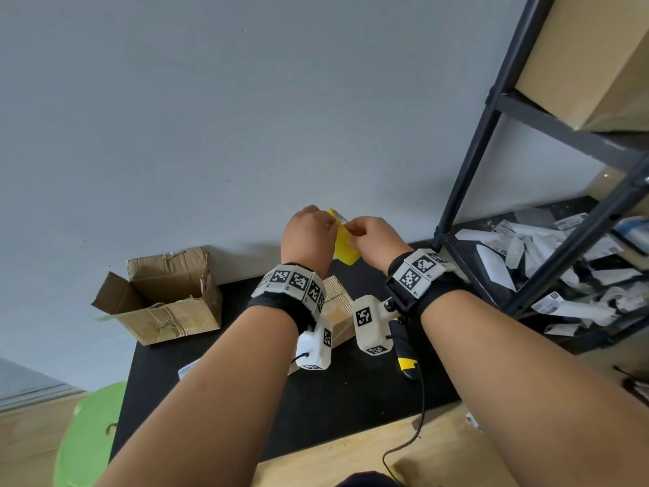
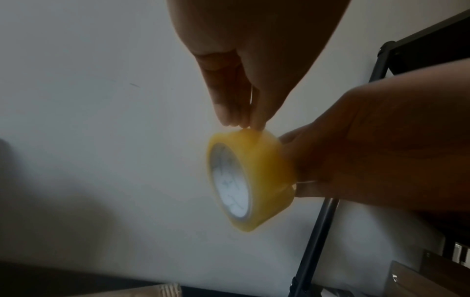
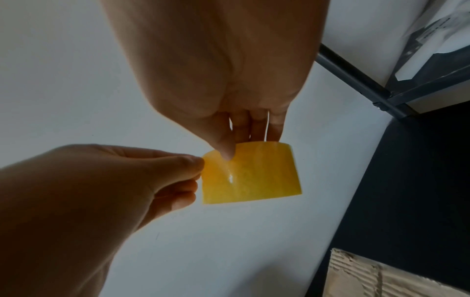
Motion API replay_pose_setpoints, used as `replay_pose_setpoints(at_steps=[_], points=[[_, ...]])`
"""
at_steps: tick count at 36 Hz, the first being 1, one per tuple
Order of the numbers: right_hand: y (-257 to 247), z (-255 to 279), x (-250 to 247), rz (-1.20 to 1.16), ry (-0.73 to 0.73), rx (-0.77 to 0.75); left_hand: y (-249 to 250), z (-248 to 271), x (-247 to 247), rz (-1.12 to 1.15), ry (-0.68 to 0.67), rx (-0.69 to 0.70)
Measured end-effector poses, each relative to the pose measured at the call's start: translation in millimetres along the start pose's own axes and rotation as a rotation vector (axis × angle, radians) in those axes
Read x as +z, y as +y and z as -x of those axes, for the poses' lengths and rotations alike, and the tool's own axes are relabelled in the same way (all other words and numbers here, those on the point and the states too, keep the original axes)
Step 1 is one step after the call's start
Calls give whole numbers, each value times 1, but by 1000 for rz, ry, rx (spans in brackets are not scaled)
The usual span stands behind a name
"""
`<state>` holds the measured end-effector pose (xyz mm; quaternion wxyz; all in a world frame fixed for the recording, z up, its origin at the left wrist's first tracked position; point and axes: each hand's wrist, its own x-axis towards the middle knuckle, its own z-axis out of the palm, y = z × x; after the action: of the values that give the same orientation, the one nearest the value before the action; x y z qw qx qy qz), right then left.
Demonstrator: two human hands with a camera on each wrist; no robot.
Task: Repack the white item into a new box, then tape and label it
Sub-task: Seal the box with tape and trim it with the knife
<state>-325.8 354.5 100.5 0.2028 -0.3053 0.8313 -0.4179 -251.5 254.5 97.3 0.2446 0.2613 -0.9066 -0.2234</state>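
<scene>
Tape roll (image 1: 346,247): held up in the air in front of the grey wall, above the far edge of the black table top (image 1: 351,398), between both hands.
Look of the roll: translucent yellow tape, glossy, wound on a pale core. In the left wrist view (image 2: 259,180) I see it nearly edge-on and blurred.
Right hand (image 1: 372,240): I read it as carrying the roll. The thumb presses the outer yellow face and the fingers (image 3: 276,130) curl behind it.
Left hand (image 1: 309,233): fingertips (image 2: 236,112) drawn together, pinching at the roll's upper rim.
Hard to make out: I cannot tell whether a free end of tape is lifted under that pinch. Print on the core is illegible.
Small box (image 1: 339,311): plain corrugated cardboard on the table, largely covered by my wrist units. I cannot tell how its flaps lie.
Worn box (image 1: 165,300): creased, torn brown cardboard at the table's left end, flaps open, old tape strips on its sides. Its interior is in shadow.
Handheld device (image 1: 407,360): black and yellow, with a cable, half hidden under the right wrist unit.
Paper slip (image 1: 188,370): white, mostly hidden behind the left forearm.
Rack (image 1: 467,191): black metal frame at the right, cut off by the frame edge. Its lower shelf holds a heap of white printed slips (image 1: 533,254).
Stool (image 1: 91,434): green plastic, round, partly cut off at the lower left.
</scene>
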Motion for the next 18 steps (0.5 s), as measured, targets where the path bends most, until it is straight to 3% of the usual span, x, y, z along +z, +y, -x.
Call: replay_pose_setpoints(at_steps=[8, 12, 18], points=[[0, -1, 3, 66, 24, -11, 2, -3, 0, 160, -37, -218], [1, 0, 5, 97, 25, -17, 2, -4, -1, 235, -64, -256], [-1, -4, 3, 102, 58, -38, 2, 1, 4, 351, 5, -277]])
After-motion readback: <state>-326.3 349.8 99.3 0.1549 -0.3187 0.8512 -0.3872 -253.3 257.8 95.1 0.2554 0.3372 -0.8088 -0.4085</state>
